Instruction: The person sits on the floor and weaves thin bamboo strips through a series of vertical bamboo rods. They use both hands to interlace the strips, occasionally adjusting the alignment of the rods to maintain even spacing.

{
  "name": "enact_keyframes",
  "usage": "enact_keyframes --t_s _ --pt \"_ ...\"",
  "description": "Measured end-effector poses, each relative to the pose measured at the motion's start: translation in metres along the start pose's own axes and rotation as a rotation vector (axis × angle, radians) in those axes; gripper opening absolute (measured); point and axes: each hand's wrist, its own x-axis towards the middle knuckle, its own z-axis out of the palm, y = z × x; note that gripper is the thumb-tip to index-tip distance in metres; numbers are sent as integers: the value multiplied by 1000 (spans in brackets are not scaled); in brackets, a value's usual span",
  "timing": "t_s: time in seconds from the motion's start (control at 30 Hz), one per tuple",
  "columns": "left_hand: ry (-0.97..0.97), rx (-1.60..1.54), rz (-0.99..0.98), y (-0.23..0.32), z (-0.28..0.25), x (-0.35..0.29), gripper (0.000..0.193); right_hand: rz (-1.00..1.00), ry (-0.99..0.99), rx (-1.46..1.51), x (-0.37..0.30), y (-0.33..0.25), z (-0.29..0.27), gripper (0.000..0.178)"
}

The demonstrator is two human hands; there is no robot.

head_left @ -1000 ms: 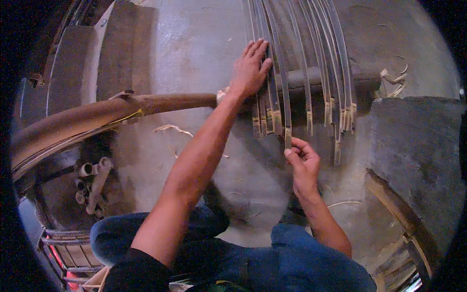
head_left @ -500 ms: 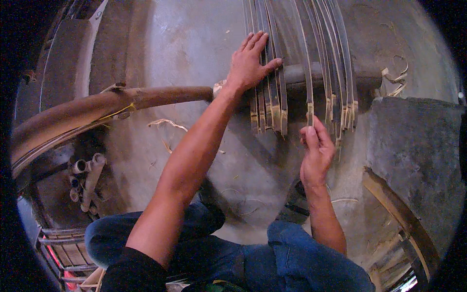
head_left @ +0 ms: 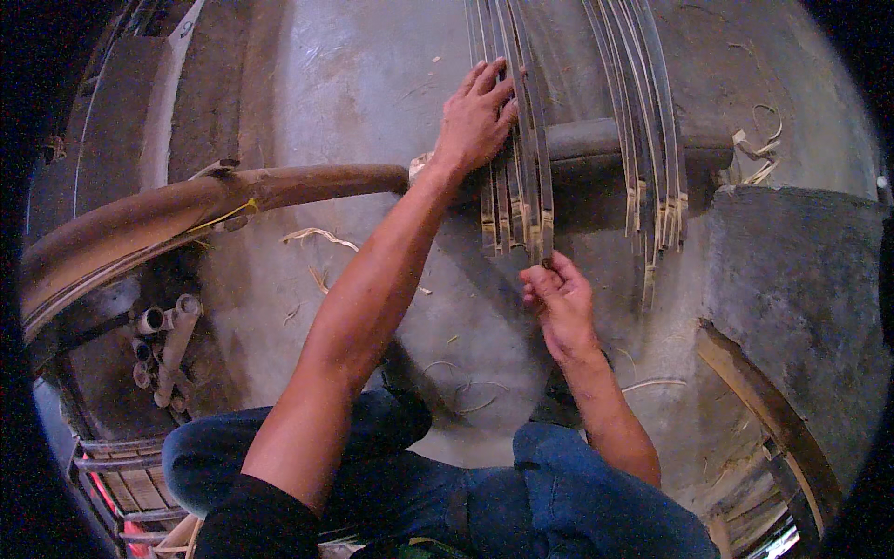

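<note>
The left hand (head_left: 477, 119) rests on a bunch of long bamboo strips (head_left: 515, 182), fingers a bit apart. The right hand (head_left: 562, 303) pinches the near end of one strip (head_left: 547, 222). The bunch lies across a dark log (head_left: 582, 144), beside more strips (head_left: 659, 154).

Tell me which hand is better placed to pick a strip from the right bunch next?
The right hand, I think: it's nearer the right bunch, though it seems to pinch a strip end at the left bunch. The left hand lies over the left bunch, farther away.
</note>
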Motion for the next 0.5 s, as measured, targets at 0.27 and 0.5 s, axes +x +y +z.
enact_keyframes --t_s 0.27,0.5 --pt "28 -106 -33 6 -2 1 47 -15 36 -76 16 0 -5 20" --pt "-4 -51 -11 4 -4 0 46 74 -22 135 17 -5 0 16"
